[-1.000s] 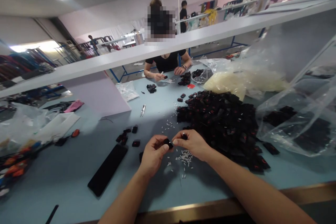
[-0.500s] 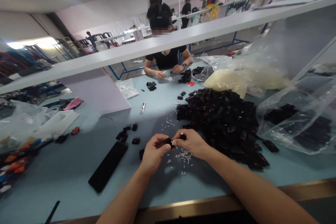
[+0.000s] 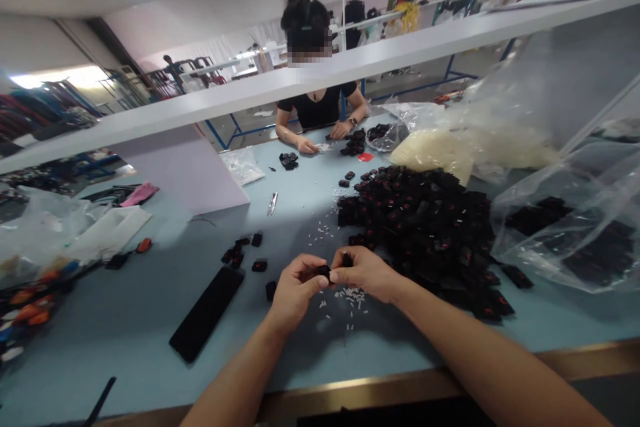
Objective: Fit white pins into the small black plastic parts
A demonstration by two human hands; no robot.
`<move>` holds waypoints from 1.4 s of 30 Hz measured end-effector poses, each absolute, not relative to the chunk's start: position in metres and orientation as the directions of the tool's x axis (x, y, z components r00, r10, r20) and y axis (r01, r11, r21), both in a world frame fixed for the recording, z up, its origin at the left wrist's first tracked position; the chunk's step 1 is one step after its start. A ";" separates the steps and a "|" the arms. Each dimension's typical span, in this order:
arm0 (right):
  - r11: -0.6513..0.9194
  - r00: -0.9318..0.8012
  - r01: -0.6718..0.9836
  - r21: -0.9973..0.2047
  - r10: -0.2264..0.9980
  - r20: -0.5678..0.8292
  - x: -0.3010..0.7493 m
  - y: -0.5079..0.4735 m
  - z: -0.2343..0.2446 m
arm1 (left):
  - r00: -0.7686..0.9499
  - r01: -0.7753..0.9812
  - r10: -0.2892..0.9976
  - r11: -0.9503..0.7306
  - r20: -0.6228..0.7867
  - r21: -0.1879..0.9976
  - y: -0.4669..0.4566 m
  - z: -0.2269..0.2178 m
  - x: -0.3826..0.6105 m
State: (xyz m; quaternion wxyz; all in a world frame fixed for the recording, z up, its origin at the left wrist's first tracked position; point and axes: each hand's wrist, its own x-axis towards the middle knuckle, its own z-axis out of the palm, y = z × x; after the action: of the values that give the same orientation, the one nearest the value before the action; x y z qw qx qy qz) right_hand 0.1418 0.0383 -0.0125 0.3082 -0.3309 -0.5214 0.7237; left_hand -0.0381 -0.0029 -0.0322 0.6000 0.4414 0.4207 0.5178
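Black rectangular piece (image 3: 324, 271) sits tightly pinched between the left hand (image 3: 297, 290) and right hand (image 3: 365, 273), now drawn closer together. White slivers (image 3: 353, 296) lie just below on the pale blue table (image 3: 125, 327).

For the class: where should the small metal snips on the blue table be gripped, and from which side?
Pinch the snips at their middle, from above on the person's near side. They lie flat and narrow, slanting on the blue table, so a hand closes across them. Which end holds the blades is too small to tell.
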 end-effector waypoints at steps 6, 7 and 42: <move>-0.216 -0.529 -0.089 -0.972 0.837 -0.138 0.139 0.038 -0.016 | 0.066 -0.306 0.994 0.102 -0.085 0.946 -0.003 -0.028 -0.035; -0.192 -0.520 -0.077 -0.978 0.845 -0.125 0.139 0.038 -0.016 | 0.058 -0.309 0.994 0.101 -0.087 0.946 -0.003 -0.028 -0.034; 0.020 -0.443 0.061 -0.998 0.897 -0.009 0.138 0.040 -0.012 | 0.007 -0.279 0.996 0.089 -0.091 0.956 -0.003 -0.027 -0.036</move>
State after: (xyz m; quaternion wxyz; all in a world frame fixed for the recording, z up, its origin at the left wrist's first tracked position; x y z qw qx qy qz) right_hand 0.1381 0.0397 -0.0118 0.3583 -0.3875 -0.6179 0.5828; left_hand -0.0357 -0.0026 -0.0272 0.5861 0.3997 0.4484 0.5437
